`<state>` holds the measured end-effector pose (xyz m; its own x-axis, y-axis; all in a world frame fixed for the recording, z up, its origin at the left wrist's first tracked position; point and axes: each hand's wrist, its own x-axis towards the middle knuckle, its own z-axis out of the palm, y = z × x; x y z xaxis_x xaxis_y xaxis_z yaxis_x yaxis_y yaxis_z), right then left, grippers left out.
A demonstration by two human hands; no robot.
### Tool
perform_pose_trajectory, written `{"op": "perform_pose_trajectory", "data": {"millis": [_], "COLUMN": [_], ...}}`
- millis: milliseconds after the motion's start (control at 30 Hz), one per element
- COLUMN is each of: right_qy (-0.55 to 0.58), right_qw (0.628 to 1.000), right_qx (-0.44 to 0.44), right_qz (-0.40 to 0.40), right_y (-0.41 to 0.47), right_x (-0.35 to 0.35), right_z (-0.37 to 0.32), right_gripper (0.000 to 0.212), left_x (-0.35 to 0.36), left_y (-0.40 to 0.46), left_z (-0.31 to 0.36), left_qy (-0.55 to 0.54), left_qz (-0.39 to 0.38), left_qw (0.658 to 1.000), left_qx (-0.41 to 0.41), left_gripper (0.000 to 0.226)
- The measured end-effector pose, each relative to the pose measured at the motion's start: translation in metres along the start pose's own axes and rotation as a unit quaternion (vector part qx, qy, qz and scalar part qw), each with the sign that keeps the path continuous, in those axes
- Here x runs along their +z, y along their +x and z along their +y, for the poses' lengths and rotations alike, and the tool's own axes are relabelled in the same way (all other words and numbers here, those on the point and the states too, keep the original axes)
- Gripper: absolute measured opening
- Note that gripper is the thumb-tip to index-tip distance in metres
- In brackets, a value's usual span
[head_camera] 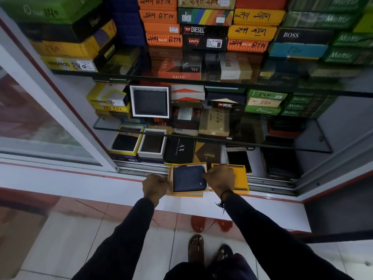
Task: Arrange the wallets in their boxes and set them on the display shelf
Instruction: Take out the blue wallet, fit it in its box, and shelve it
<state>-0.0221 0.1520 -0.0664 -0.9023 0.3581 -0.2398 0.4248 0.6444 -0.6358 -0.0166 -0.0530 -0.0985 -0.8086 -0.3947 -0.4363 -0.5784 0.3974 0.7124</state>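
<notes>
Head view: the dark blue wallet [189, 178] lies in the open yellow box [186, 194], which sits on the cabinet sill [121, 185]. The left hand [155, 186] is curled against the box's left edge; the right hand [220, 178] pinches the wallet's right edge. Step in hand: seating the wallet. The next move probably calls for the striped yellow lid [241, 178], just right of the box.

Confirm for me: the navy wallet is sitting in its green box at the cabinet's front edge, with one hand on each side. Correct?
Not quite. The head view shows the navy wallet lying in a yellow box, not green. The rest holds: the left hand and right hand flank it at the cabinet's front edge.
</notes>
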Motion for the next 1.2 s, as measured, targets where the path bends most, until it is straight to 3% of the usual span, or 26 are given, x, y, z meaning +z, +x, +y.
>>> {"op": "perform_pose_trajectory", "data": {"millis": [233,400,567,667,767,900,1033,1200], "right_qy": [-0.039,-0.100,-0.131,-0.123,-0.071,0.060,0.141,0.288], "right_qw": [0.999,0.985,0.981,0.980,0.984,0.991,0.985,0.945], "right_qx": [-0.010,-0.045,-0.085,-0.087,-0.044,0.034,0.059,0.105], "right_qz": [-0.037,-0.130,-0.114,-0.133,-0.155,-0.115,-0.081,-0.113], "right_y": [0.004,0.014,0.011,0.008,0.013,0.012,0.013,0.027], "right_x": [0.002,0.006,0.009,0.015,0.026,0.027,0.026,0.002], "right_z": [0.000,-0.007,-0.010,-0.013,-0.010,-0.017,-0.023,-0.023], "right_gripper": [0.020,0.026,0.024,0.032,0.046,0.028,0.038,0.025], "left_x": [0.004,-0.001,-0.010,-0.002,0.002,-0.001,-0.006,-0.022], "left_y": [0.014,0.009,-0.002,-0.002,0.002,0.010,0.011,0.008], "left_z": [-0.004,0.012,0.013,0.008,0.008,0.004,0.005,0.019], "left_qy": [-0.054,-0.072,0.021,0.076,0.110,0.121,0.104,-0.030], "left_qz": [-0.029,-0.081,-0.197,-0.186,-0.164,-0.154,-0.176,-0.227], "left_qw": [0.998,0.994,0.968,0.958,0.954,0.952,0.949,0.951], "left_qx": [-0.013,0.027,0.155,0.202,0.227,0.234,0.241,0.209], "left_gripper": [0.002,0.007,0.056,0.067,0.067,0.065,0.062,0.069]}}
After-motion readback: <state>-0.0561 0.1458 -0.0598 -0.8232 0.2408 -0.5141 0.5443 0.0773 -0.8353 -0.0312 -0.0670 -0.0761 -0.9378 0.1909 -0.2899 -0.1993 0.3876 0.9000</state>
